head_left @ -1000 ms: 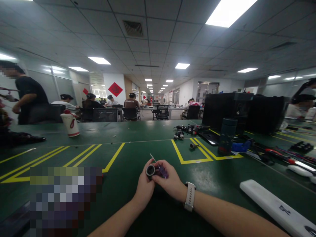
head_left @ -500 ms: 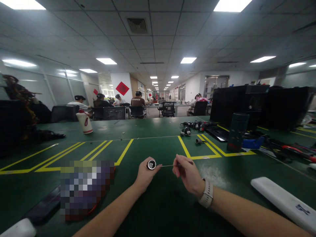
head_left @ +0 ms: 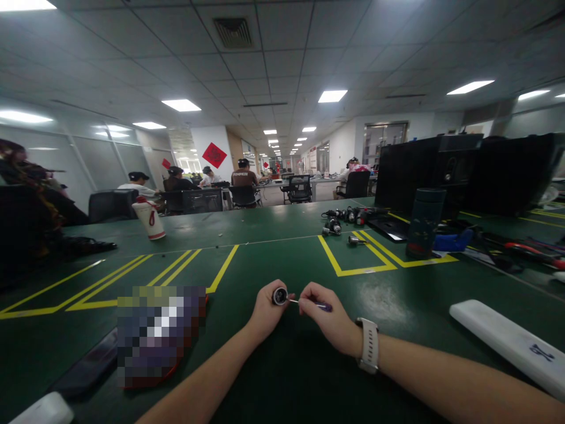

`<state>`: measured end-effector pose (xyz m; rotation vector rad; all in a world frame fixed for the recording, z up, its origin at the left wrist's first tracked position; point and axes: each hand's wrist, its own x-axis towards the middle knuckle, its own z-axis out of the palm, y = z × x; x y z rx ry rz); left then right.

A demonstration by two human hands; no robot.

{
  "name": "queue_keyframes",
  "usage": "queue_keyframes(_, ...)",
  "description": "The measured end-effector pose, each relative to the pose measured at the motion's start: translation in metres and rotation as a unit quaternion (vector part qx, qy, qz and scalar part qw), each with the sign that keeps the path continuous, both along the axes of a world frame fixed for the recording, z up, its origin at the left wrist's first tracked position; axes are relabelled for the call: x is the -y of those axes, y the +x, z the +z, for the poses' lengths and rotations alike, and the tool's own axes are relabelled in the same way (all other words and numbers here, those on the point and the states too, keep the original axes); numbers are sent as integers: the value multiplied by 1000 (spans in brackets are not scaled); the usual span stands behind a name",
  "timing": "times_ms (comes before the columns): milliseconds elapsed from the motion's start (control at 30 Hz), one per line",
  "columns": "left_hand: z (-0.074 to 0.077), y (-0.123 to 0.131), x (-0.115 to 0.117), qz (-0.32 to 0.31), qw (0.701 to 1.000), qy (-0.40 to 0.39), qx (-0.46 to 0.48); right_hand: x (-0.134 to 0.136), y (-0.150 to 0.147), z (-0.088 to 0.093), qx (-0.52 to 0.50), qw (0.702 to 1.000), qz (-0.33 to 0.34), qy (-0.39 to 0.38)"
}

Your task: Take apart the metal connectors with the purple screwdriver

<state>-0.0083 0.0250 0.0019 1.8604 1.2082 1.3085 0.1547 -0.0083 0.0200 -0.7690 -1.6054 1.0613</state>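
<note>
My left hand (head_left: 263,313) is closed around a round metal connector (head_left: 279,296), its dark hollow end turned toward me. Pinched in my right hand (head_left: 330,323) is a small screwdriver (head_left: 325,307) with a dark purplish handle. Its thin shaft points left and reaches the connector's side, by my left fingertips; whether the tip touches a screw is too small to tell. A light-strapped watch (head_left: 369,346) is on my right wrist. Farther off, a similar metal connector piece (head_left: 356,240) lies on the green tabletop (head_left: 273,265).
Several connector parts and cables (head_left: 334,226) lie at the back right, near a dark bottle (head_left: 425,224) and black computer cases (head_left: 419,171). At right lies a long white block (head_left: 507,344). A phone (head_left: 86,362), a blurred-out package (head_left: 163,335) and a paper cup (head_left: 149,219) are on the left.
My right hand has moved closer to my left, and the screwdriver's handle now shows beyond its fingers. The connector has turned slightly in my left hand. The camera view has shifted a little.
</note>
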Motion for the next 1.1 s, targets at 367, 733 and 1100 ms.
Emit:
queue_keyframes(367,0,1,1,19,999,12,-32,-7,-6,-13,-146,983,24,-106)
queue_keyframes(733,-4,-3,-2,43,998,21,-52,-4,-8,-15,-164,975,40,-146)
queue_keyframes(1100,-5,-3,-2,36,996,42,-64,-7,-5,-9,-188,966,39,-175)
